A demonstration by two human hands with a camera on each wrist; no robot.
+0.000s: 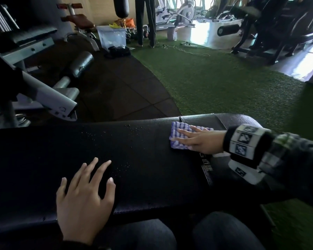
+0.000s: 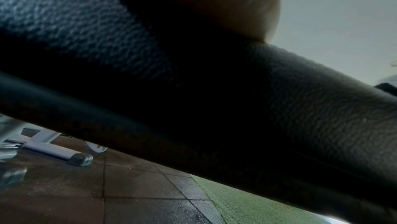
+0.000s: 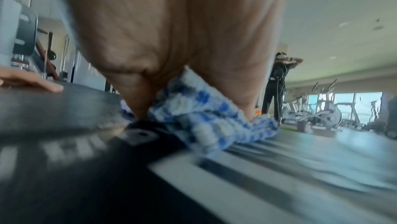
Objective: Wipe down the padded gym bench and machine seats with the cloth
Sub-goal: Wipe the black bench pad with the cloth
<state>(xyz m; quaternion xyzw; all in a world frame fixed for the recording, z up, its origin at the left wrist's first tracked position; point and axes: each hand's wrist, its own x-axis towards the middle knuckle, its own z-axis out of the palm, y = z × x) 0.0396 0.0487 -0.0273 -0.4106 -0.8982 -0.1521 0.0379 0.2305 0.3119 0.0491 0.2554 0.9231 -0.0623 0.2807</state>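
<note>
A black padded bench (image 1: 143,159) runs across the head view in front of me, with small water drops on its middle. My right hand (image 1: 197,139) lies flat with straight fingers on a blue-and-white checked cloth (image 1: 181,136), pressing it onto the right part of the pad near a seam. In the right wrist view the cloth (image 3: 204,122) bunches under my palm (image 3: 171,32). My left hand (image 1: 85,193) rests flat on the pad's near edge, fingers spread, holding nothing. The left wrist view shows only the pad's textured side (image 2: 300,100).
A grey machine arm (image 1: 49,98) with a roller pad juts in at the left. Dark rubber tiles (image 1: 125,91) and green turf (image 1: 215,82) lie beyond the bench. A person (image 1: 145,20) stands at the back near a clear bin (image 1: 111,36) and cardio machines.
</note>
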